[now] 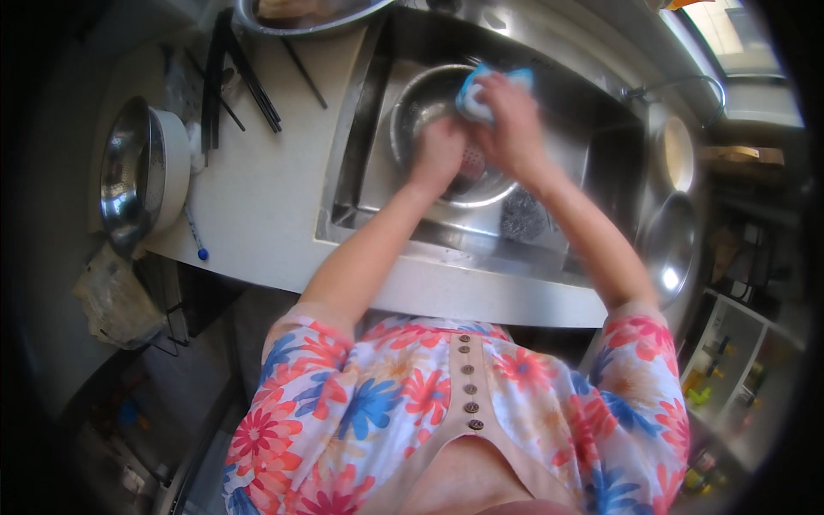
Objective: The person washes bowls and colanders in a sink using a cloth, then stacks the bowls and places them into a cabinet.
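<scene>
My right hand (508, 122) is closed around a soft blue-and-white packet or cloth (476, 96), over the far right rim of a round steel basin (397, 129). Lower and to the left, my left hand (441, 151) reaches into the basin with curled fingers. It is blurred, and whether it grips anything cannot be told. Between the two hands shows a pinkish dotted thing (473, 161), partly hidden by them. The basin rests inside a rectangular steel sink (380, 187).
Left on the pale counter (257, 212) stand a steel colander (125, 174), black rods (248, 71) and a blue-tipped stick (198, 238). A large metal bowl (309, 29) sits at the back. Right of the sink are a curved tap (682, 80) and a shiny steel bowl (671, 248).
</scene>
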Demonstrator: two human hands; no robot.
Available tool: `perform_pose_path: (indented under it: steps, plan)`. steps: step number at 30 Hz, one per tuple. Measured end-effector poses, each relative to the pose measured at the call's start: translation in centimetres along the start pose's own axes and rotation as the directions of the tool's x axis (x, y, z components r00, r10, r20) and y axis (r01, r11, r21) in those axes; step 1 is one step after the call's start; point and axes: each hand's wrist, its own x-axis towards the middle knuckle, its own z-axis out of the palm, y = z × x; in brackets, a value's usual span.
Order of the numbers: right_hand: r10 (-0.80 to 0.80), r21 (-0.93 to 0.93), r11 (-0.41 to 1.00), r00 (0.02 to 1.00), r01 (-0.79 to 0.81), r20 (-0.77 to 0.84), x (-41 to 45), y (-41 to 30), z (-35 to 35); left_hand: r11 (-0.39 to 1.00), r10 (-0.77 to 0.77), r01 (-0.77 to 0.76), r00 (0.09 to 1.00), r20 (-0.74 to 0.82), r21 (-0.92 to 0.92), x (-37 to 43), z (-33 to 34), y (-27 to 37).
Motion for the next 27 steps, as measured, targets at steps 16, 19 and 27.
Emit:
perform_pose_path:
  steps: [16,19,27]
  plan:
    - [0.545,0.532,-0.611,0.176,-0.587,0.820,-6.5,11.0,4.3,0.801,-0.180,0.227,0.974,0.140,-0.554,0.3,-4.5,2.9]
    - [0.517,0.549,-0.761,0.188,-0.346,0.835,-9.5,8.0,6.1,0.774,-0.154,0.189,0.982,0.110,-0.604,0.0,-5.7,3.0]
    - [0.716,0.224,0.503,0.547,-0.835,0.433,-10.5,2.0,7.2,0.698,-0.060,0.059,0.998,0.024,-0.713,-0.4,-5.8,10.1]
